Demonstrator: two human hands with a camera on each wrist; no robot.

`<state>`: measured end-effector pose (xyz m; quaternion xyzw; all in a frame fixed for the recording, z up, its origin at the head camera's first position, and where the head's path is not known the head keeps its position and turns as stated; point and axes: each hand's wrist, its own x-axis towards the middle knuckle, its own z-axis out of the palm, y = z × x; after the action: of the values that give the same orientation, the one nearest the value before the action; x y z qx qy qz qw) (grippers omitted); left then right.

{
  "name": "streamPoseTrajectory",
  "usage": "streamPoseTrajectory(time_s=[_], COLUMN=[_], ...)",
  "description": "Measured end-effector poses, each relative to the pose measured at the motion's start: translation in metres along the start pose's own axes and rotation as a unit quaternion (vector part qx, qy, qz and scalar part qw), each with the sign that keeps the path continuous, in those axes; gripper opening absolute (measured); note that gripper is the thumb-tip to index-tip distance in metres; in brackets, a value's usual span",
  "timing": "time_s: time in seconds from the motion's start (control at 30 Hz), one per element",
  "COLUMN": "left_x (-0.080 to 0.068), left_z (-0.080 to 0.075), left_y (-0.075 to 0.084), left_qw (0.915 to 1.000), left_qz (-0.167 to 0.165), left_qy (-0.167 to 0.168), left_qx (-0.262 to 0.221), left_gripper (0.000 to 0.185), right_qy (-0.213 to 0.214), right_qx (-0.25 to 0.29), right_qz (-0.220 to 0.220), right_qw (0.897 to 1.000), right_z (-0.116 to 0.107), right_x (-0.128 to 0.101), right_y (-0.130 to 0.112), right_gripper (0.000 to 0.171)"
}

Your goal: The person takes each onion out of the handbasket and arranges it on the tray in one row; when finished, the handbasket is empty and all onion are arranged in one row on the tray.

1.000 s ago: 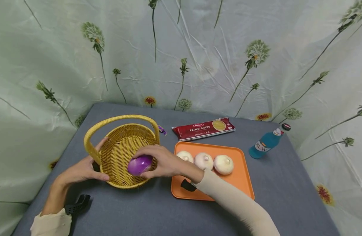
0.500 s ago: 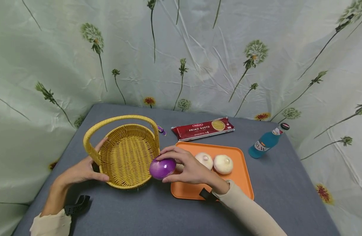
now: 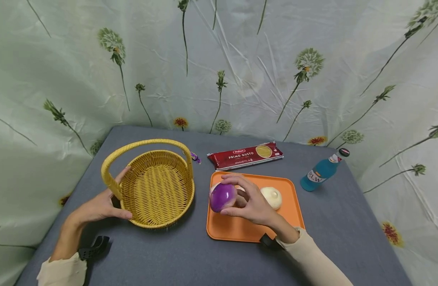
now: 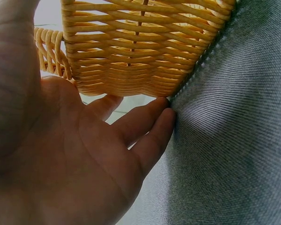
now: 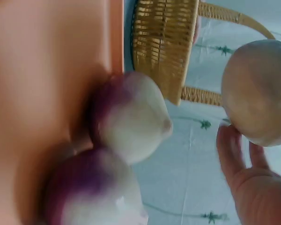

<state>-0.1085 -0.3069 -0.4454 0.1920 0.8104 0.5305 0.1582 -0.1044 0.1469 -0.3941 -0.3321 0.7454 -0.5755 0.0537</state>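
Observation:
My right hand (image 3: 252,204) holds a glossy purple-and-white onion (image 3: 223,197) between thumb and fingers, over the left part of the orange tray (image 3: 233,232). In the right wrist view the held onion (image 5: 260,91) shows its pale side. More onions, such as the one at the right (image 3: 271,198), sit on the tray pale side up, partly hidden behind my hand. My left hand (image 3: 97,204) lies against the left side of the yellow wicker basket (image 3: 158,194), its fingers spread along the outer wall (image 4: 131,56). The basket stands upright with its handle raised.
A red spaghetti packet (image 3: 245,156) lies behind the tray. To the right stands a blue bottle (image 3: 324,171) with a dark cap. A small purple-wrapped item (image 3: 195,157) is behind the basket. A flowered curtain (image 3: 240,59) hangs at the table's back edge.
My right hand has carried the onion from inside the basket rightward, past its rim, to over the tray. My left hand and the basket have stayed in place.

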Motion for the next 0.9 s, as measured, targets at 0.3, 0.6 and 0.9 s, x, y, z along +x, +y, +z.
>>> streamPoseTrajectory(time_s=[0.3, 0.6, 0.9], left_x=[0.001, -0.001, -0.001], left_z=[0.0, 0.001, 0.002], left_y=[0.0, -0.002, -0.001], left_qw=[1.0, 0.9999, 0.9997], left_qz=[0.005, 0.005, 0.004], left_qy=[0.003, 0.004, 0.008], left_qx=[0.008, 0.01, 0.023], left_gripper=[0.131, 0.13, 0.13], right_qy=[0.07, 0.132, 0.185], right_qx=[-0.038, -0.09, -0.124], right_qz=[0.014, 0.023, 0.027], right_qw=[0.997, 0.987, 0.975], right_z=[-0.025, -0.047, -0.073], right_x=[-0.021, -0.041, -0.066], right_y=[0.007, 0.013, 0.017], right_gripper=[0.077, 0.067, 0.064])
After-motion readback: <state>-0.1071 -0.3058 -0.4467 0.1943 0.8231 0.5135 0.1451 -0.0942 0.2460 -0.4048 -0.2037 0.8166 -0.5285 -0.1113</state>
